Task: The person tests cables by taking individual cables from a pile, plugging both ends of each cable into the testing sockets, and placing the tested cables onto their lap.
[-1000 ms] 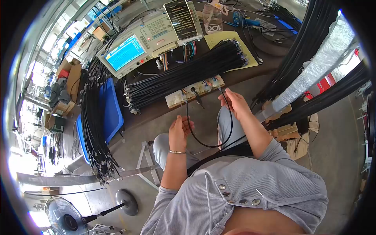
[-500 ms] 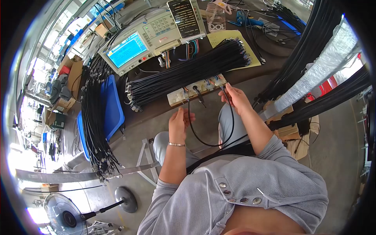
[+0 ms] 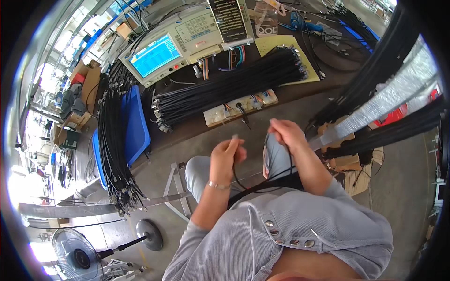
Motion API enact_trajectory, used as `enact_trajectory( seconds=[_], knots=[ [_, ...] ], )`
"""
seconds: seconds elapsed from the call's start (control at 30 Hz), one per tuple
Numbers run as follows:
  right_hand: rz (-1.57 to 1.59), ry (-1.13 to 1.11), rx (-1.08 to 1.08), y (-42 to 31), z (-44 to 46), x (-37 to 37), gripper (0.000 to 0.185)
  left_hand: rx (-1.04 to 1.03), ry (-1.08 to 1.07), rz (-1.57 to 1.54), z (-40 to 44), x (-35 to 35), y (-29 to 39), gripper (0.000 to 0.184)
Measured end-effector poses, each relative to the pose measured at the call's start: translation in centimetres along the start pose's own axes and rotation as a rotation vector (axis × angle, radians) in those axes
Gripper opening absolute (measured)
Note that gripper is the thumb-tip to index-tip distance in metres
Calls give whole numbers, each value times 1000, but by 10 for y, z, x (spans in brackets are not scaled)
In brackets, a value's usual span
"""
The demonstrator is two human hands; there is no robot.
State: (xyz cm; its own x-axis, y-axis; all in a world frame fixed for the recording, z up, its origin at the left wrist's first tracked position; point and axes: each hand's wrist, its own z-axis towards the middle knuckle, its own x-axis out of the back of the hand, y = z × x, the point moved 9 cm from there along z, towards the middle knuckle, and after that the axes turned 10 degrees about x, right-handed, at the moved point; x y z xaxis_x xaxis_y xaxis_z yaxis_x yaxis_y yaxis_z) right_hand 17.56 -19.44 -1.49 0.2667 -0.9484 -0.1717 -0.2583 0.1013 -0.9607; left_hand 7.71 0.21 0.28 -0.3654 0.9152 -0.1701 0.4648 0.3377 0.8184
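A black cable [image 3: 238, 181] runs from beneath my left hand [image 3: 226, 158] down to my lap. My left fingers are closed around one part of it. My right hand [image 3: 287, 134] is pinched shut, with a stretch of the same cable dropping below its wrist; the ends inside the fingers are hidden. Both hands are over my lap, apart from the pale test fixture [image 3: 215, 117] at the table's edge. A short black lead [image 3: 244, 117] sticks out of the fixture's middle. Behind it lies a thick bundle of black cables [image 3: 229, 86] with metal-tipped ends.
A bench tester [image 3: 190, 40] with a lit blue screen stands behind the bundle, a phone [image 3: 228, 21] propped against it. More cables hang over a blue tray [image 3: 136, 126] at left. Wrapped cable bundles [image 3: 375, 93] rise at right. A fan [image 3: 79, 257] stands lower left.
Both hands have drawn back from the fixture toward my body. The cable that looped from the fixture's two ends has come away with them and now hangs over my lap.
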Motion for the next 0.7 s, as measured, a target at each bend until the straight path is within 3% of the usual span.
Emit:
enact_trajectory(
  seconds=[0.03,0.13,0.17,0.2,0.23,0.33,0.43,0.5,0.57,0.63,0.67,0.7],
  knots=[
    [80,78,1,-2,0,17,35,-83,49,-63,-9,16,9,23],
    [141,241,273,-72,13,68,30,-453,103,-309,-33,86,89,20],
    [132,271,427,-97,23,78,29,-561,146,-251,-38,112,116,17],
    [51,332,514,-120,33,88,29,-607,276,-370,-47,131,138,16],
    [-29,398,603,-141,43,94,29,-650,245,-272,-28,160,156,17],
    [-133,495,633,-168,89,105,30,-617,439,180,27,203,202,19],
    [-287,473,624,-172,131,103,34,-725,713,626,58,197,238,24],
    [-584,504,518,-173,140,104,38,-734,707,879,71,183,243,25],
    [-552,577,607,-173,126,116,38,-824,800,838,56,182,234,24],
    [-473,709,788,-178,96,131,39,-1091,956,744,-8,158,220,21],
    [-298,589,752,-170,79,123,37,-993,1008,674,-39,142,199,17],
    [-125,473,704,-157,54,107,36,-718,812,658,-29,137,162,12]
  ],
)
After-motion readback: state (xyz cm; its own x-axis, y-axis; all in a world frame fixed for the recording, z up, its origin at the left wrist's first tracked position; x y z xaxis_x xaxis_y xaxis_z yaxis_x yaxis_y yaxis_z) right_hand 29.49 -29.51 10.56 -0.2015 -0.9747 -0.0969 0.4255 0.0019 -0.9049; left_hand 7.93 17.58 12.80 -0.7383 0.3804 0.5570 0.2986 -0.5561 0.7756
